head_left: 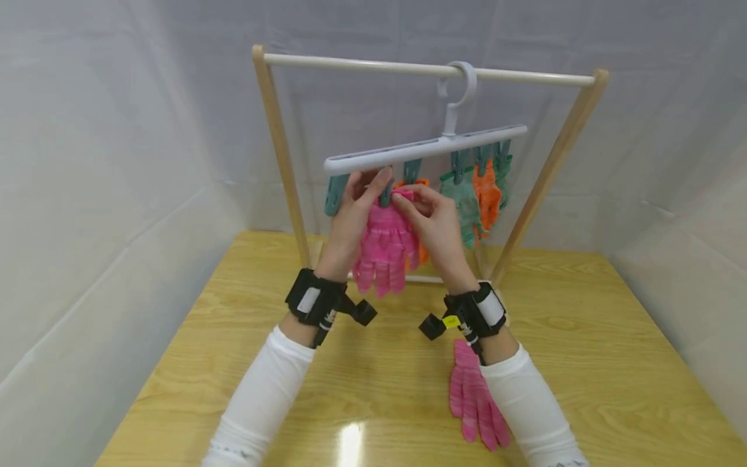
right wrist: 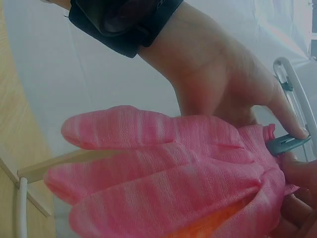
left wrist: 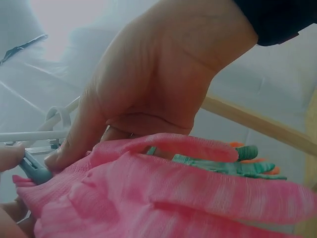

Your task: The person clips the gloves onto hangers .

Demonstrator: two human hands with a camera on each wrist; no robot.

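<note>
— Hands first: what does each grip?
— Left hand [head_left: 354, 217] squeezes the teal clip [head_left: 386, 195] apart; right hand [head_left: 433, 224] pinches the pink glove [head_left: 385, 250] cuff up into it, under the hanger [head_left: 426, 148]; fingers dangle free.

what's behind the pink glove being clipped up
An orange glove hangs right behind the pink glove; only its edges show, the rest is covered.

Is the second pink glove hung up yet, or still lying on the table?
Still lying flat on the wooden table: the second pink glove lies beside the right forearm, unclipped, below the clip hanger.
</note>
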